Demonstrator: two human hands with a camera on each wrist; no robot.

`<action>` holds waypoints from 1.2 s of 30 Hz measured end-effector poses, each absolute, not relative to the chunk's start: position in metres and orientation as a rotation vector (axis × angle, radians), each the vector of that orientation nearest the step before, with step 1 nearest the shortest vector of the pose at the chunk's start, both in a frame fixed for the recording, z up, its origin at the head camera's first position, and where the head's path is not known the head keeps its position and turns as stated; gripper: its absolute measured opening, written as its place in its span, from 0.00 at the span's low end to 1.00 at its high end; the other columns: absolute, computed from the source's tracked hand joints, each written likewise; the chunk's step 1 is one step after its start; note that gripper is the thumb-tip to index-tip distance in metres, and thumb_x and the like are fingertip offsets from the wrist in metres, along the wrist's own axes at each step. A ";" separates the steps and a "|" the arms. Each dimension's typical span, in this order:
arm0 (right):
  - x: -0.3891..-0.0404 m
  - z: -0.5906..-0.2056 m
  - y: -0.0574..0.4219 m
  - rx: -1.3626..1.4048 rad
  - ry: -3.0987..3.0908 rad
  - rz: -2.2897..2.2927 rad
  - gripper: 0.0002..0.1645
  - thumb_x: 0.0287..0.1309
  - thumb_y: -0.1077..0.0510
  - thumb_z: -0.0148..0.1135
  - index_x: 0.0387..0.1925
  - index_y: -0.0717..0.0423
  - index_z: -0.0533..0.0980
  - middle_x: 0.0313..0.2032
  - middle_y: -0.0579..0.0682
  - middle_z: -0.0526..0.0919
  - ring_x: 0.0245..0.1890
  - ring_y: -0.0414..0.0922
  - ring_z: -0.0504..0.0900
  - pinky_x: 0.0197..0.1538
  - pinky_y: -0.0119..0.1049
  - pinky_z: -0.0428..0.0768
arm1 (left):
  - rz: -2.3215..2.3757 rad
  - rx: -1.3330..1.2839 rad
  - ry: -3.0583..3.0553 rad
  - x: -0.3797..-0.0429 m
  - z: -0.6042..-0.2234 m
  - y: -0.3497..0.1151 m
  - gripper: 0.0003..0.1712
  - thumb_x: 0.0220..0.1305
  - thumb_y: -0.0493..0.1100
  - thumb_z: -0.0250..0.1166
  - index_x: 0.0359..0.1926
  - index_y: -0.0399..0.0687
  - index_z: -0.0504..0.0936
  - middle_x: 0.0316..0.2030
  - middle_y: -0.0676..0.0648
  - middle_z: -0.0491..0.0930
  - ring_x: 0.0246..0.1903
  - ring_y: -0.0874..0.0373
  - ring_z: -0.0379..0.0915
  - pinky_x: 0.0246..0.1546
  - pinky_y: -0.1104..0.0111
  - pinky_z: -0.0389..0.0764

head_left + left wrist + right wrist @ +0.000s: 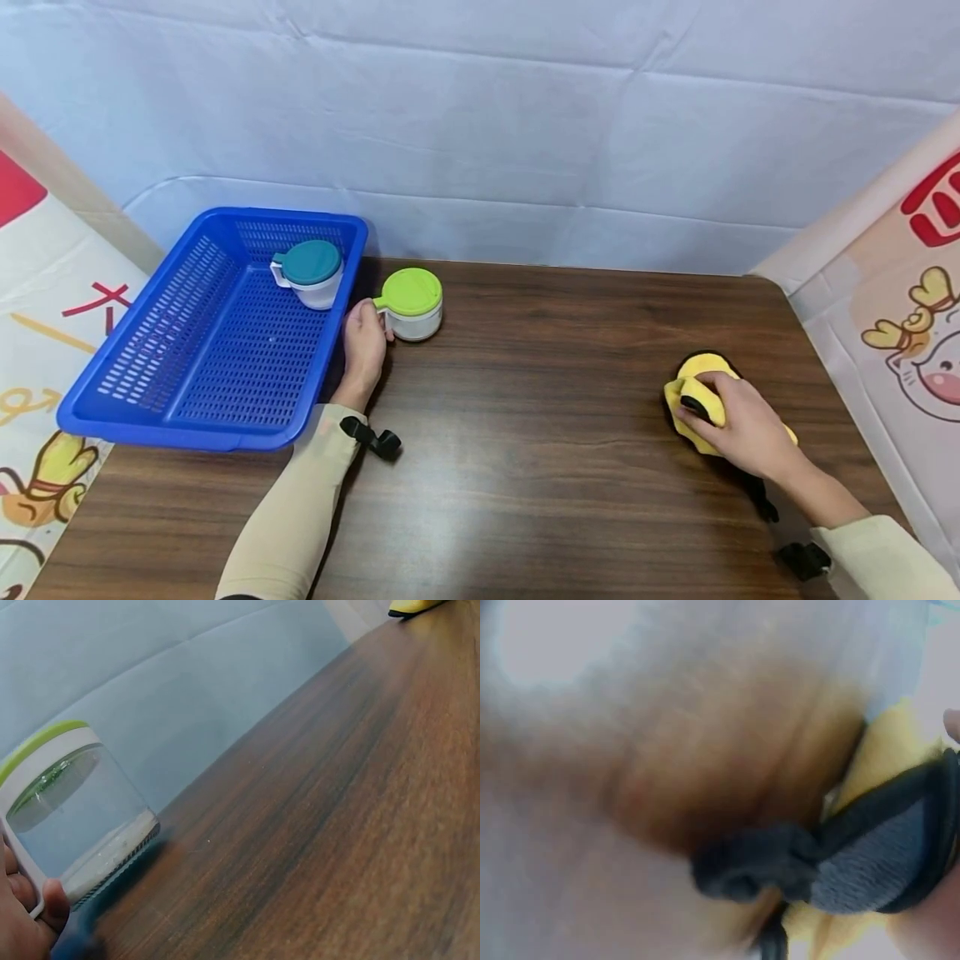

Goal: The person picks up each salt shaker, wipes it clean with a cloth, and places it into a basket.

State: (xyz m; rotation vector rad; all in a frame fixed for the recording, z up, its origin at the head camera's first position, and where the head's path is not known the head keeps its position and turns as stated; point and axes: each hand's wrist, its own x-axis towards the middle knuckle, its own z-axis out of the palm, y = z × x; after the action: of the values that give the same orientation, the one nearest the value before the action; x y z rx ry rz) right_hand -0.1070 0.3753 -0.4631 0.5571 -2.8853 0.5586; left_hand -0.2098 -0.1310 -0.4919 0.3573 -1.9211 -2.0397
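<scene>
Head view, backdrop: a pale, creased sheet (480, 125) hangs behind the desk's far edge.
Desk: a dark wood-grain desk (540, 375) carries everything.
Basket: a blue slotted basket (165, 437) takes up the far left corner of the desk.
Yellow cloth: a bunched yellow cloth (684, 389) with black edging lies near the desk's right edge.
Right hand: the right hand (750, 429) holds the cloth, fingers curled around a folded part of it; the right wrist view is blurred.
Left hand: the left hand (363, 346) is just beside the basket's right rim, its fingers closed on the handle of the green-lidded jar.
Green-lidded jar: this jar (411, 304) is near the desk's far edge, right of the basket; the left wrist view shows clear walls and a pale layer at the bottom. Whether its base touches the desk, I cannot tell.
Teal-lidded jar: a similar jar (311, 271) sits inside the basket, toward its far right corner, handle pointing left.
</scene>
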 end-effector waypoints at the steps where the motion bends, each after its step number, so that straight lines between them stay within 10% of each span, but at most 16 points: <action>1: -0.107 -0.460 0.376 0.548 -2.909 0.554 0.29 0.57 0.51 0.76 0.52 0.63 0.74 0.39 0.53 0.80 0.33 0.44 0.74 0.33 0.38 0.71 | -2.037 0.359 -1.927 -0.210 -0.491 -0.131 0.17 0.73 0.40 0.42 0.24 0.47 0.65 0.18 0.52 0.64 0.18 0.55 0.66 0.23 0.69 0.70; 9: -0.102 -0.449 0.388 0.604 -3.040 0.613 0.40 0.51 0.46 0.80 0.59 0.61 0.74 0.50 0.58 0.81 0.45 0.52 0.79 0.40 0.42 0.75 | -2.044 0.331 -1.914 -0.208 -0.486 -0.131 0.18 0.74 0.38 0.41 0.24 0.45 0.65 0.19 0.49 0.64 0.19 0.51 0.66 0.24 0.67 0.71; 17: -0.104 -0.463 0.394 0.808 -2.885 0.627 0.44 0.35 0.55 0.87 0.57 0.59 0.76 0.55 0.56 0.78 0.54 0.53 0.72 0.53 0.22 0.61 | -2.041 0.315 -1.867 -0.206 -0.483 -0.128 0.18 0.73 0.37 0.42 0.22 0.45 0.64 0.17 0.50 0.63 0.17 0.55 0.65 0.22 0.69 0.71; 36: -0.105 -0.461 0.391 0.766 -2.802 0.562 0.34 0.34 0.66 0.84 0.48 0.58 0.79 0.45 0.53 0.83 0.45 0.43 0.75 0.46 0.29 0.69 | -2.065 0.248 -1.841 -0.200 -0.467 -0.114 0.19 0.73 0.38 0.43 0.21 0.46 0.61 0.16 0.51 0.59 0.17 0.56 0.61 0.20 0.72 0.71</action>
State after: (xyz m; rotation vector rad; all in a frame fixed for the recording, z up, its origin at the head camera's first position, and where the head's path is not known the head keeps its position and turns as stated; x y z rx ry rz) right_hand -0.1052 0.3914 -0.4613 0.7661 -2.8018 0.5622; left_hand -0.2003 -0.1145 -0.4668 0.2478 -1.8405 -2.0650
